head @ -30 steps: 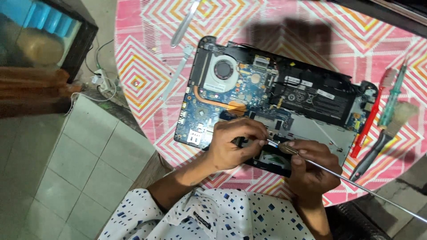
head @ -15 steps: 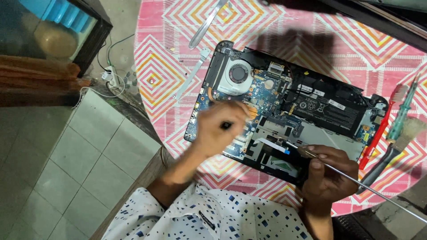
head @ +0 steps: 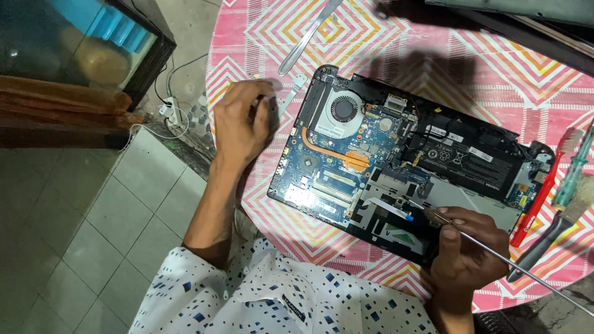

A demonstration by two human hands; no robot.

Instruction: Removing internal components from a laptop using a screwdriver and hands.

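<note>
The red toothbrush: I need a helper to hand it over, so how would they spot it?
Start at the opened laptop on the pink patterned tablecloth. Off its end farthest from the fan lies a row of tools. The red toothbrush is nearest the laptop, the only red one, bristles pointing away from the person.

View: single head cam, worn on head, no second view to share.
Facing: steeply down, over own chest onto round table (head: pixel 260 37).
Range: close, arm's reach; opened laptop (head: pixel 396 154) mid-frame.
Edges: tiled floor (head: pixel 93 216) left, tools right.
</note>
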